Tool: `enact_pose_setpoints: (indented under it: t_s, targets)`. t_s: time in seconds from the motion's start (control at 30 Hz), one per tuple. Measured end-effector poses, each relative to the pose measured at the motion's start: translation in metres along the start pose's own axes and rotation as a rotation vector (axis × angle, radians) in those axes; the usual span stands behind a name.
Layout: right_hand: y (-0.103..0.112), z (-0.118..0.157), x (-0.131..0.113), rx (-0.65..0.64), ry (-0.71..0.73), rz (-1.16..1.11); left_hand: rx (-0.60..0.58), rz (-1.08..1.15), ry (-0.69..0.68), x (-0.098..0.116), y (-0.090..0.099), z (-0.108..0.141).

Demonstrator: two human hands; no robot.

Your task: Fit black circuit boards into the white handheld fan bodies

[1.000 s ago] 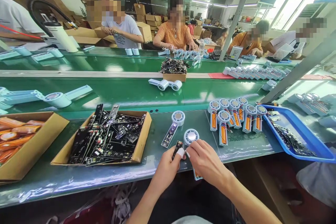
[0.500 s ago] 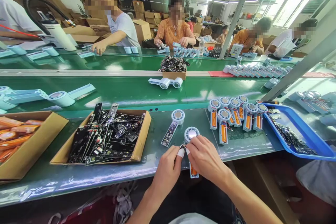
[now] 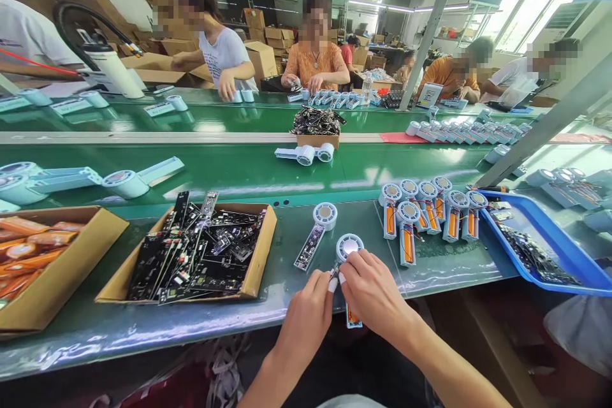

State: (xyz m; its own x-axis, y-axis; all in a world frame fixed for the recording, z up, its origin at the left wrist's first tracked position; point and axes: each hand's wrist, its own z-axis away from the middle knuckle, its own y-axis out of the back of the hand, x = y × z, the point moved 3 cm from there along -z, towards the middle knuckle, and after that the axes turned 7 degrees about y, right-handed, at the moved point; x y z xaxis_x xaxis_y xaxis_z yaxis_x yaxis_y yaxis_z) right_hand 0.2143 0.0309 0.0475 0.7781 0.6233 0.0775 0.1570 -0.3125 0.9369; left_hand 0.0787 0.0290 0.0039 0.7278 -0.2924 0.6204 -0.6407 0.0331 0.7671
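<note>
Near the bench's front edge lies a light-blue fan unit (image 3: 350,247), its round head upward and an orange battery (image 3: 353,317) showing in its handle below my hands. My left hand (image 3: 310,306) pinches a small dark part (image 3: 335,271) over the handle, with a white cover on a fingertip. From the right, my right hand (image 3: 375,284) closes in a pinch at the same spot, its fingers over the fan's lower rim. What the right fingertips grip is too small to name. A second fan unit (image 3: 324,215) with a black circuit board (image 3: 309,247) lies just left.
Left stand a carton of circuit boards (image 3: 262,255) and a carton of orange batteries (image 3: 90,248). Several battery-fitted fans (image 3: 408,213) and a blue tray (image 3: 588,268) are at right. A slanted metal post (image 3: 526,131) rises beyond. Co-workers sit across the green belt (image 3: 229,169).
My hands stay together at the fan with only slight finger shifts. Across the belt, a co-worker's hand has moved right, away from a fan piece. The view has shifted slightly.
</note>
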Motion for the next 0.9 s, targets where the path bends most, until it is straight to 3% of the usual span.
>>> enact_pose_setpoints:
  t_s: [0.27,0.43,0.53,0.7,0.8,0.9]
  targets:
    - [0.0,0.005,0.011,0.051,0.025,-0.155,-0.15,0.109,-0.093,-0.008,0.013,-0.01]
    - [0.001,0.005,0.017,0.037,0.123,-0.239,-0.271,0.193,-0.103,-0.008,0.019,-0.016]
    - [-0.001,0.005,0.016,0.059,0.128,-0.265,-0.289,0.215,-0.121,-0.008,0.02,-0.017]
    - [0.0,0.002,0.018,0.051,0.006,-0.409,-0.251,0.27,-0.066,-0.007,0.018,-0.016]
    - [0.01,0.008,0.026,0.096,-0.119,-0.622,-0.207,0.335,0.076,-0.008,0.016,-0.013]
    - [0.02,0.022,0.035,0.1,-0.301,-0.686,-0.19,0.354,0.228,-0.01,0.011,-0.006]
